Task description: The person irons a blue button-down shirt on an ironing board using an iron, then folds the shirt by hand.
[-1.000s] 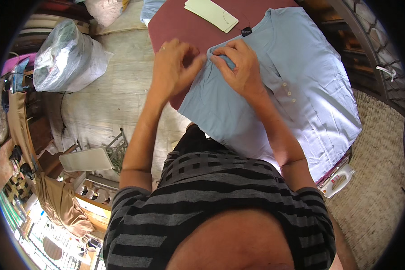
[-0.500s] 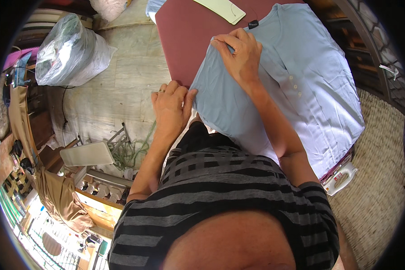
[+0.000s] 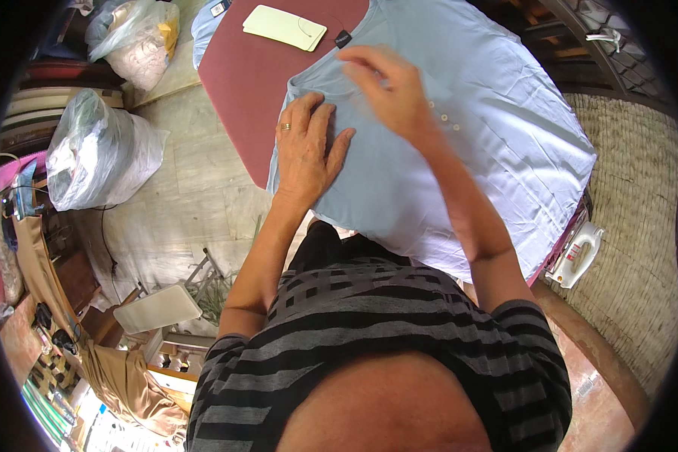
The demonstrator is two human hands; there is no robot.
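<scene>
- At nine o'clock, a clear bag [image 3: 90,158] of cloth is sitting on the floor, well apart from my work.
- My left hand [image 3: 306,151] is pressing flat on the shirt [image 3: 497,151], fingers spread, likely pinning the cloth so it cannot slide.
- The shirt is lying over the maroon board [image 3: 256,83] at twelve o'clock.
- My right hand [image 3: 392,94] is hovering over the collar area, blurred, fingers loosely curled; I cannot tell whether they are pinching cloth.
- At four o'clock, an iron [image 3: 576,256] is resting beside the board.
</scene>
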